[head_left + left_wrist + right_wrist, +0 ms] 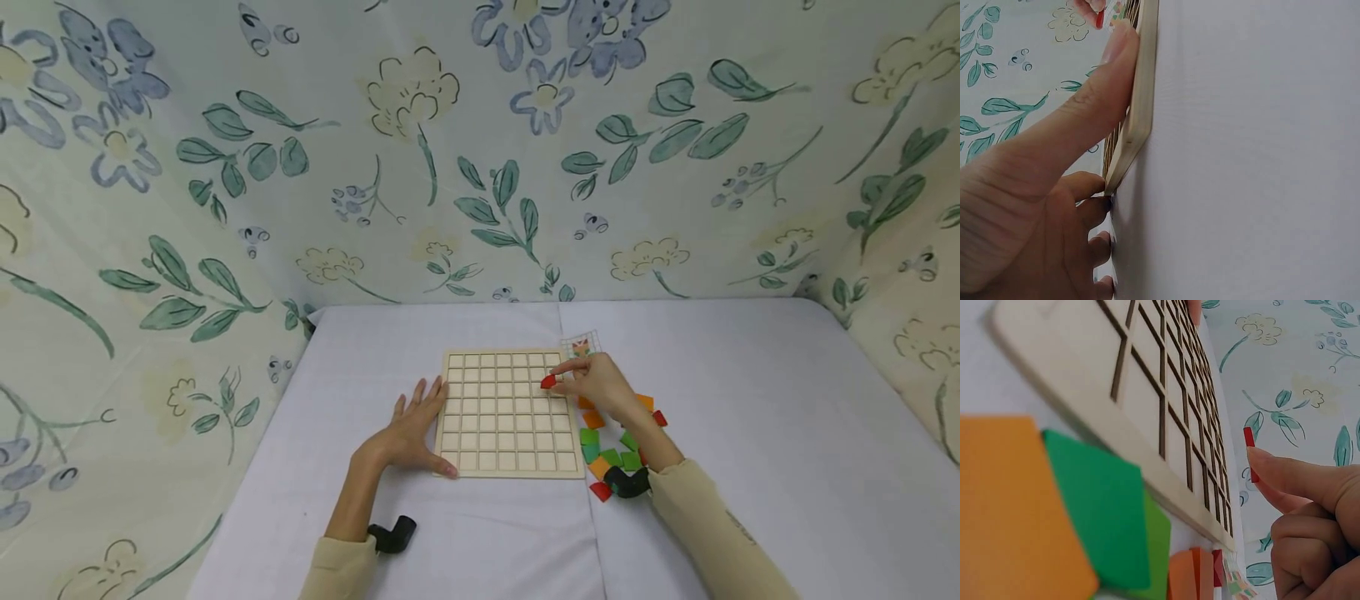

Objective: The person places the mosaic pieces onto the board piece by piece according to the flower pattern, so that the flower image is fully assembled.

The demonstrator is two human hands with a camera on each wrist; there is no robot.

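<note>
A square wooden board (495, 417) with a raised grid of compartments lies flat on the table. My left hand (408, 433) rests at its left side, thumb on the near left corner and fingers spread along the edge. In the left wrist view the thumb (1094, 94) presses against the board's rim (1141, 94). My right hand (600, 385) pinches a small red tile (549, 382) between thumb and index finger, over the board's right side near the back. The right wrist view shows the red tile (1251, 455) edge-on, with the other fingers curled.
Loose orange, green and red tiles (590, 437) lie right of the board, under the right forearm. A printed pattern card (592, 340) sits by the board's far right corner. White cloth (750, 400) covers the table; a floral curtain (480, 167) hangs behind.
</note>
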